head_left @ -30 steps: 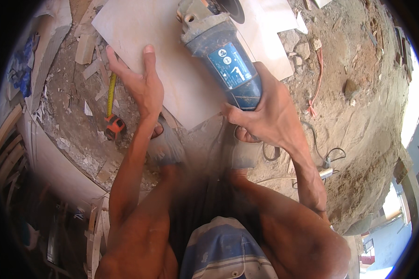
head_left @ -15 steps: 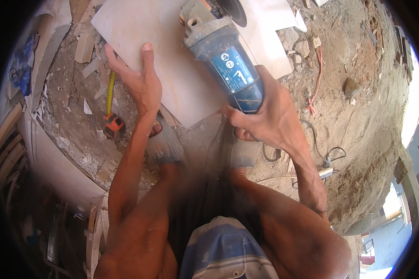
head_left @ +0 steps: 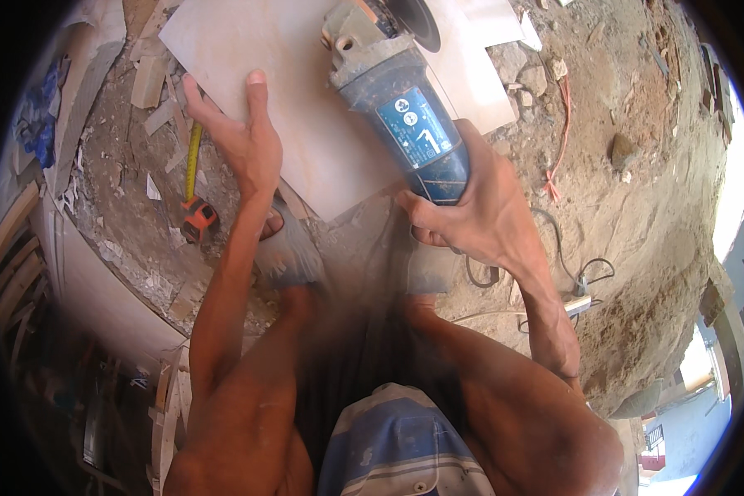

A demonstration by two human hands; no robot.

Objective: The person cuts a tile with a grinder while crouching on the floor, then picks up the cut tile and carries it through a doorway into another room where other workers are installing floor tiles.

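Observation:
My right hand [head_left: 492, 194] is wrapped round the rear body of a dusty blue angle grinder [head_left: 417, 136]. Its dark disc [head_left: 422, 21] is at the far end, over a pale, lightly veined tile [head_left: 293, 124]. At the tile's left edge is my left hand [head_left: 252, 149]. The thumb lies on the top face, one finger stretches just outside the edge, and the other fingers are hidden. The disc is partly cut off by the top of the view, and I cannot tell whether it touches the tile.
An orange and black tape measure [head_left: 198, 217] lies left of my left forearm, its yellow blade pulled out. Broken tile bits and rubble [head_left: 529, 78] litter the dirt ground. On the right lie a red string [head_left: 564, 145] and a dark cable [head_left: 591, 273]. My sandalled feet [head_left: 289, 248] stand near the tile's corner.
My left hand has shifted slightly up and left. The grinder sits a touch further right against the tile; both grips look the same.

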